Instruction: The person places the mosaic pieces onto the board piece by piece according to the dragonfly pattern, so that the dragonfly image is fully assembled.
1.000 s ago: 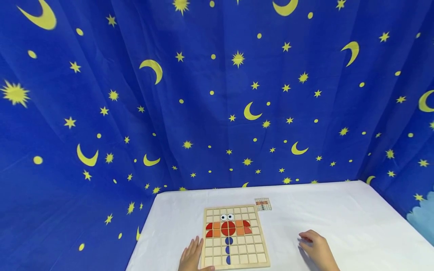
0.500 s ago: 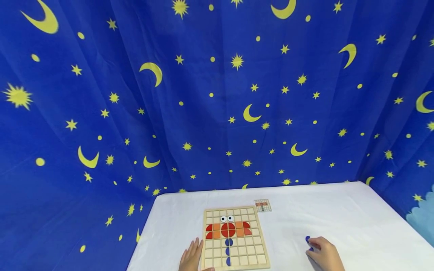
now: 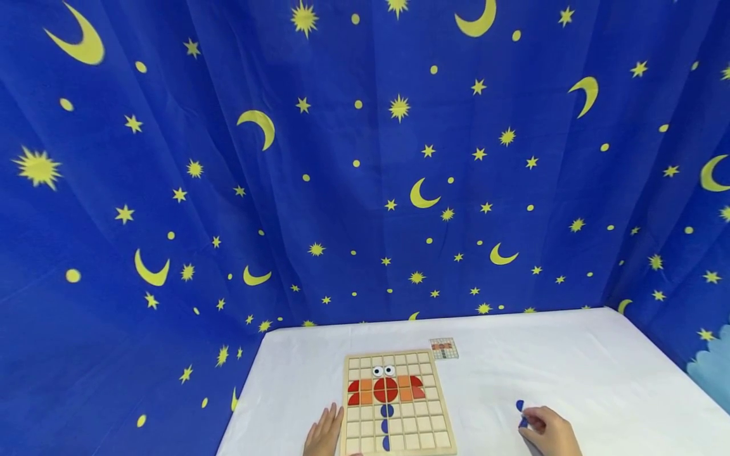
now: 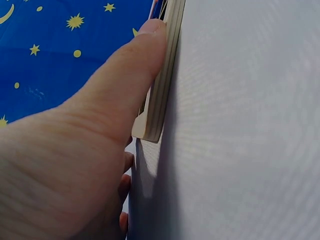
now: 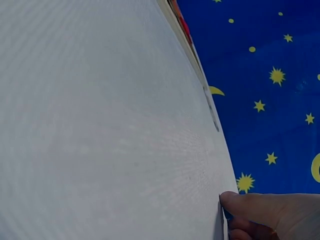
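A square wooden grid board (image 3: pixel 371 447) lies on the table, with coloured tiles making a figure: googly eyes, red and orange shapes, and a column of blue half circles below. My left hand (image 3: pixel 325 432) rests along its left side, fingers extended; in the left wrist view the thumb (image 4: pixel 145 47) lies against the board's edge (image 4: pixel 157 110). Well to the right of the board, my right hand (image 3: pixel 549 430) pinches a blue tile (image 3: pixel 523 422) between thumb and fingers. Another blue half-circle piece (image 3: pixel 519 404) shows just beyond the fingertips. The held tile is mostly hidden in the right wrist view.
A small pattern card (image 3: pixel 444 348) with a similar figure lies at the board's upper right corner. White cloth covers the table (image 3: pixel 502 354). Behind and at the sides hangs a blue curtain (image 3: pixel 353 209) with yellow moons and stars.
My right hand has shifted slightly right and nearer to me, and the blue pieces have come into sight at its fingertips. The left hand stays beside the board.
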Tool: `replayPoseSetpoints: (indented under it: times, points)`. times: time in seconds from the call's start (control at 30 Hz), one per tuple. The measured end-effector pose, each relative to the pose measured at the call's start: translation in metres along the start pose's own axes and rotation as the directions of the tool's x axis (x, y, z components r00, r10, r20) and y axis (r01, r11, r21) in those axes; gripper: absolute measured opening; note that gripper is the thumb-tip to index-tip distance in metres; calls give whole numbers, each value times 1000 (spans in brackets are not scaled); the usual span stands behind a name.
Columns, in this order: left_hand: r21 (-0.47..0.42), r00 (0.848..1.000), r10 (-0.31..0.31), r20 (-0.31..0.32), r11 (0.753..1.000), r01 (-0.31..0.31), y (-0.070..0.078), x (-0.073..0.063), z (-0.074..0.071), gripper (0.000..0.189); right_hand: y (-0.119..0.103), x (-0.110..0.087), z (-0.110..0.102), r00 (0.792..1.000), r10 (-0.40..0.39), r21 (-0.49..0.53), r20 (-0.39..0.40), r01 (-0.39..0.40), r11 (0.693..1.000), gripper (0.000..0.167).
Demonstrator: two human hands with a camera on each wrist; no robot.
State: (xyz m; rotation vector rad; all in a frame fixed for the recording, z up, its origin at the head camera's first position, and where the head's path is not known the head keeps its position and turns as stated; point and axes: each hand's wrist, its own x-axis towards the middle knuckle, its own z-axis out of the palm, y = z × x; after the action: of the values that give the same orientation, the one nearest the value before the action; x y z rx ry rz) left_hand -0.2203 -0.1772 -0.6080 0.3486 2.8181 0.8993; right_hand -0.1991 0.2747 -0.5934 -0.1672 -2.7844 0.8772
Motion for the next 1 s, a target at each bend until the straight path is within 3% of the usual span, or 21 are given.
replayPoseSetpoints:
  times: [0.37, 0.63, 1.0]
  points:
    - [72, 999, 5, -44, 997, -1, 0, 0, 1, 102, -1, -1, 2, 1000, -11, 5, 16, 11, 1000, 28]
    - [-7, 1000, -9, -5, 1000, 9, 2, -1, 1, 105, 0, 1, 10, 983, -137, 3, -119, 138, 990, 27]
    - [26, 1000, -7, -7, 1000, 7, 1, 0, 0, 105, -8, 2, 17, 940, -223, 95, -260, 254, 962, 33]
